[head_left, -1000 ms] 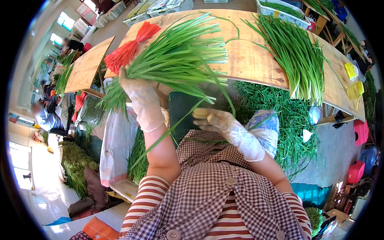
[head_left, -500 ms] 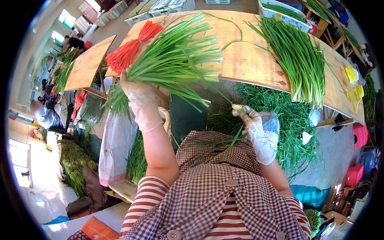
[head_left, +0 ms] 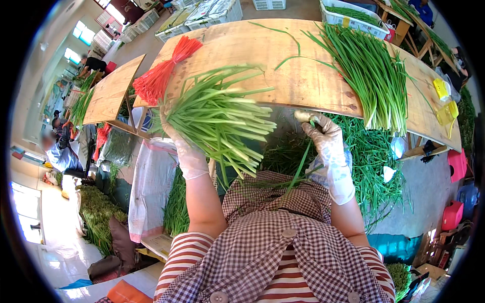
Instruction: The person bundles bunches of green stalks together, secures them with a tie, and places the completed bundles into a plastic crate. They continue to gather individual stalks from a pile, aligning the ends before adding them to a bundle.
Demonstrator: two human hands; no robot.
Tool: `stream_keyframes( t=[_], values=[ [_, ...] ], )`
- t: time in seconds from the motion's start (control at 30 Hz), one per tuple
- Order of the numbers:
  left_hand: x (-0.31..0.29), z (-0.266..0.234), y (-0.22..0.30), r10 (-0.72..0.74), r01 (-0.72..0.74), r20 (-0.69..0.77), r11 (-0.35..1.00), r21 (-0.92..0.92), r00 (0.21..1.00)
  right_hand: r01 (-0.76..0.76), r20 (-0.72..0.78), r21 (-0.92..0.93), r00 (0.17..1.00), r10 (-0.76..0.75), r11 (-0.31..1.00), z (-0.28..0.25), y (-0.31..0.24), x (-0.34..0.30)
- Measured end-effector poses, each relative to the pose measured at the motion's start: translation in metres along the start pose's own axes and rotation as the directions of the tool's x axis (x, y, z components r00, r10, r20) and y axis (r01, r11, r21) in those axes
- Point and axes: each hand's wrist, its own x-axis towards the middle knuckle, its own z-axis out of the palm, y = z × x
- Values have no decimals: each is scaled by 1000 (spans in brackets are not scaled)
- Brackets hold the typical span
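Note:
My left hand [head_left: 169, 123], in a thin pale glove, is closed round the gathered end of a large bunch of garlic chives [head_left: 222, 116]. The bunch fans out to the right over the table's near edge, pale stem ends pointing right. My right hand [head_left: 323, 134], also gloved, is raised just off that edge, with its fingers curled together. A bit of green shows at its fingertips, and a thin chive leaf [head_left: 301, 169] hangs below them toward my apron. A bundle of red ties [head_left: 156, 78] lies on the table beyond my left hand.
Another pile of garlic chives [head_left: 366, 76] lies on the right of the wooden table [head_left: 242, 48]. Loose green leaves [head_left: 371, 177] heap below it. Yellow items [head_left: 447, 112] sit at the right end. A white sack [head_left: 151, 192] stands at left; people work farther off.
The bunch in my left hand has swung lower and tilted, its stem ends now pointing more downward. My right hand has risen and moved slightly right, toward the table edge.

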Motion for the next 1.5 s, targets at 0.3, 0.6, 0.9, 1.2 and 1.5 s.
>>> stream_keyframes(
  t=[0.3,0.6,0.9,1.2,1.5],
  values=[
    [-6,30,-40,-47,107,187,938,-329,981,-138,405,170,912,58,976,21,-12,9],
    [-8,37,-10,123,-26,144,839,-544,982,-145,107,-120,982,158,982,-24,-34,-22],
    [-26,88,-33,165,-207,-168,939,-275,972,519,154,-785,693,-705,339,41,-6,-10],
    [-33,88,-38,121,-158,-151,951,-268,981,602,57,-671,624,-780,433,46,-4,-11],
    [-18,45,-25,127,-168,-177,957,-238,976,476,-63,-633,755,-653,610,4,-2,-24]
  ],
)
